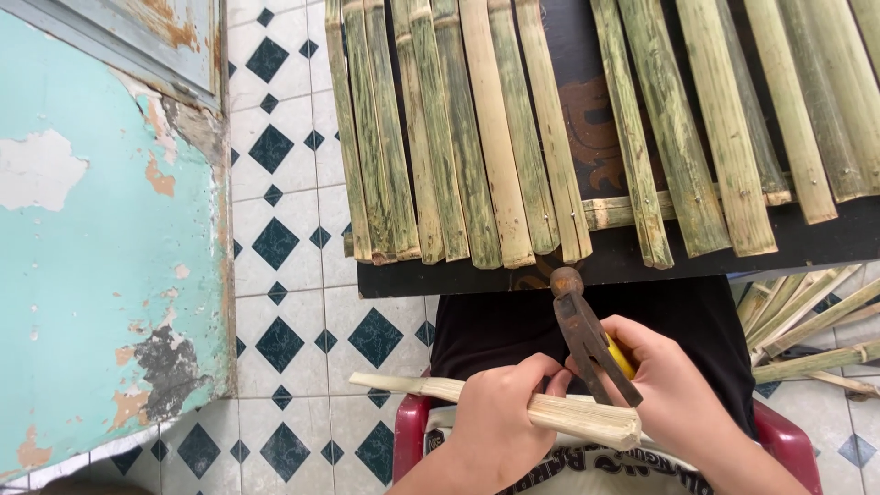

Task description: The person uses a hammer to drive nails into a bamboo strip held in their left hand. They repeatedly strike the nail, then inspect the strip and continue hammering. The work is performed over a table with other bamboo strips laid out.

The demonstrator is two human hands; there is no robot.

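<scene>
A pale bamboo strip (513, 408) is gripped crosswise over the lap by the left hand (500, 417), fingers closed around it. A rusty hammer (587, 339) is clasped in the right hand (665, 385), just beside the strip. Green bamboo slats (477, 128) are laid side by side on a dark table (642, 261).

Bare left hand (500, 417), bare right hand (665, 385), no sleeves; black trousers (495, 330), pale printed shirt (605, 467).
</scene>
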